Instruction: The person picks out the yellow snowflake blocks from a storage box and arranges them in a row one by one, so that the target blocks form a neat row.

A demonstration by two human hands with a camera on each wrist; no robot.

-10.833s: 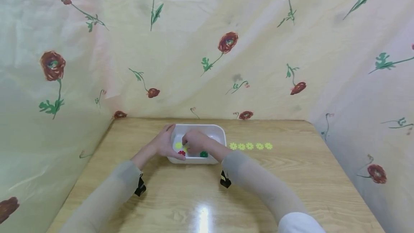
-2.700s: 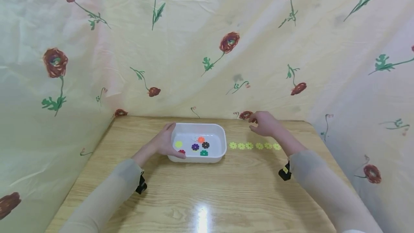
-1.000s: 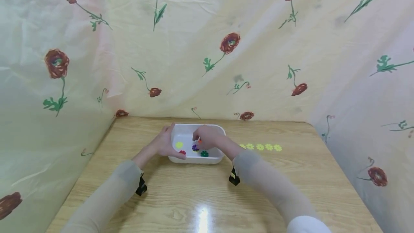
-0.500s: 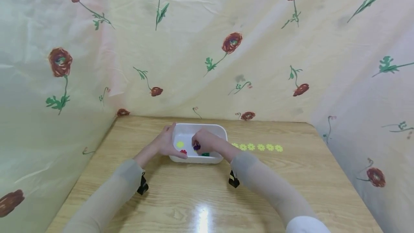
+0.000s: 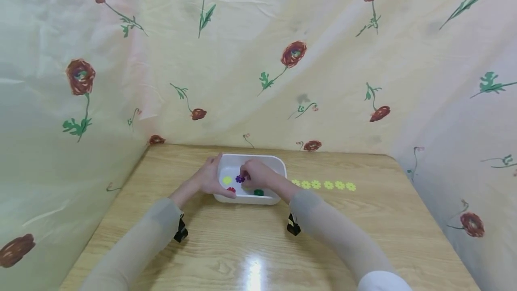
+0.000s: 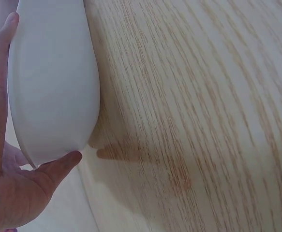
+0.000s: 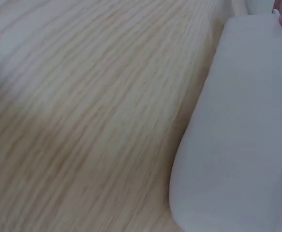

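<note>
A white plastic tub point(image 5: 268, 200) stands on the table. My left hand point(image 5: 208, 178) grips its left end, thumb against the front wall and fingers at the back rim; the left wrist view shows the thumb point(image 6: 63, 164) on the outside. My right hand point(image 5: 258, 175) reaches down inside the tub with bent fingers, beside a purple flower-shaped piece point(image 5: 239, 179). Its fingertips are mostly hidden, so a pinch cannot be made out. Also in the tub lie a yellow flower piece point(image 5: 227, 180), a red one point(image 5: 231, 190) and a green one point(image 5: 258, 192). Some yellow shows under the right hand.
Right of the tub, several yellow flower pieces point(image 5: 329, 185) lie in a row on the wooden table point(image 5: 226, 246). A flowered cloth point(image 5: 242, 57) hangs behind and at both sides. Black wrist cameras point(image 5: 294, 225) sit under the forearms.
Since 2.7 s ago, my right hand has come from above the row's right end back into the tub. In the last half second the purple piece has shifted left and back. The left hand keeps its grip.
</note>
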